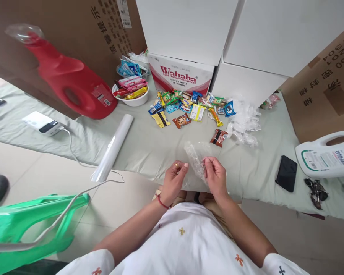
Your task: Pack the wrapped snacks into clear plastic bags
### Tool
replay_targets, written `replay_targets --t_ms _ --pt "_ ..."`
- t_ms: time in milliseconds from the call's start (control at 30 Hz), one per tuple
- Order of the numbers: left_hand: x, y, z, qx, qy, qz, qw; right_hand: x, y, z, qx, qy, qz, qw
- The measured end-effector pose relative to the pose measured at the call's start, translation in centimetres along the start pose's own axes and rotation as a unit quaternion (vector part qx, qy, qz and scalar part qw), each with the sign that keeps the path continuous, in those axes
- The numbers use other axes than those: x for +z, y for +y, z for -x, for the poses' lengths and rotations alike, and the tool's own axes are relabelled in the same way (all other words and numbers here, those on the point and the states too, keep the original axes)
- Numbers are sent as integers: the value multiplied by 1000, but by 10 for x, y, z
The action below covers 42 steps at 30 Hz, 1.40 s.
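Note:
A crinkled clear plastic bag [195, 158] hangs between my hands just above the front edge of the cloth-covered table. My right hand [216, 177] pinches its right side between thumb and fingers. My left hand [174, 179], wearing a ring and a red cord bracelet, is closed with the thumb against the fingers beside the bag; whether a bit of plastic is in it I cannot make out. Beyond the bag lies a brown snack packet [218, 138]. Behind it spreads a pile of small wrapped snacks [186, 105], with a heap of clear plastic bags [243, 120] to its right.
A white bowl of snacks [134, 100] and a red jug [74, 84] stand at left, near a white roll [113, 149] and a cabled power bank [43, 123]. White boxes [186, 26] line the back. At right are a phone [286, 173], keys [316, 192] and a white jug [326, 154].

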State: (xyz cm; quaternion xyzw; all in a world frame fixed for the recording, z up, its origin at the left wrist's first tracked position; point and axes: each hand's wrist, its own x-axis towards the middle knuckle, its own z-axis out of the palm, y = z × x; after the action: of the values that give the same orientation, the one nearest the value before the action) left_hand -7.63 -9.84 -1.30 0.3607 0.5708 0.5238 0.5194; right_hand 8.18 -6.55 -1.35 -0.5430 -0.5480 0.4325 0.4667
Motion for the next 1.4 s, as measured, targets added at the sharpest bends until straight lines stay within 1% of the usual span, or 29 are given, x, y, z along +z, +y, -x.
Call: replay_targets --t_ms 33,67,133,200,233,300,333,400,467,500,533,600,700,733,800,867,933,1000,1067,1100,1133,1167,1200,1233,1267,1300,1333,1367,1400 --pt "2 4 2 3 -3 6 1000 -1 -1 2 -61 16 58 996" --pt "4 9 4 -2 -12 19 1000 -1 -2 3 -123 31 114 985" --pt "7 19 7 -27 -53 59 996 -2 -1 8 -220 44 211 951" --pt "11 27 9 -54 -92 99 989 -1 0 14 -277 34 279 919" --pt "13 29 10 -59 -94 113 987 -2 0 17 -296 19 299 907" --pt "16 30 9 -58 -63 127 988 -4 -3 23 -320 -27 302 898" --pt "17 29 7 -57 -39 132 989 -6 -6 25 -322 -53 283 902" --pt "17 26 5 -58 -10 142 988 -12 -12 27 -294 -82 217 927" --pt "16 23 5 -55 -23 145 988 -16 -17 26 -234 -59 154 958" --pt "16 23 6 -49 -40 141 988 -16 -18 24 -204 -41 137 968" --pt "16 23 7 -43 -57 138 988 -15 -19 21 -180 -28 133 974" --pt "16 23 10 -41 -78 143 986 -11 -16 15 -154 -23 143 977" --pt "11 24 9 -77 -66 189 977 -8 -7 5 -119 4 120 986" --pt "6 23 6 -93 -56 206 973 -8 -3 0 -95 20 92 991" --pt "-7 20 -3 -119 -31 216 969 -13 4 -11 -19 48 23 998" --pt "-25 16 -17 -127 -5 192 973 -21 11 -25 66 59 -33 996" --pt "-45 10 -36 -135 5 142 981 -29 17 -41 125 49 -62 989" --pt "-64 5 -55 -155 -8 85 984 -34 23 -57 154 19 -68 986" --pt "-82 5 -71 -153 7 15 988 -34 29 -70 170 -8 -59 984" --pt "-89 7 -77 -131 42 -32 990 -32 32 -75 174 -15 -50 983" --pt "-94 11 -80 -92 97 -87 987 -30 36 -79 176 -17 -40 983" --pt "-97 15 -81 -37 163 -147 975 -26 39 -81 177 -15 -31 984" --pt "-96 21 -80 28 230 -204 951 -22 42 -83 176 -14 -23 984" --pt "-92 26 -75 95 281 -251 921 -17 45 -83 173 -16 -18 985" --pt "-85 30 -70 156 302 -290 895 -13 47 -83 170 -19 -14 985" --pt "-76 33 -63 205 288 -315 881 -10 49 -83 166 -25 -12 986" --pt "-65 33 -57 236 229 -337 882 -8 50 -82 163 -32 -10 986" --pt "-55 30 -51 250 141 -370 884 -7 51 -81 159 -40 -8 986" --pt "-47 25 -48 251 62 -414 873 -7 51 -81 157 -47 -5 987"
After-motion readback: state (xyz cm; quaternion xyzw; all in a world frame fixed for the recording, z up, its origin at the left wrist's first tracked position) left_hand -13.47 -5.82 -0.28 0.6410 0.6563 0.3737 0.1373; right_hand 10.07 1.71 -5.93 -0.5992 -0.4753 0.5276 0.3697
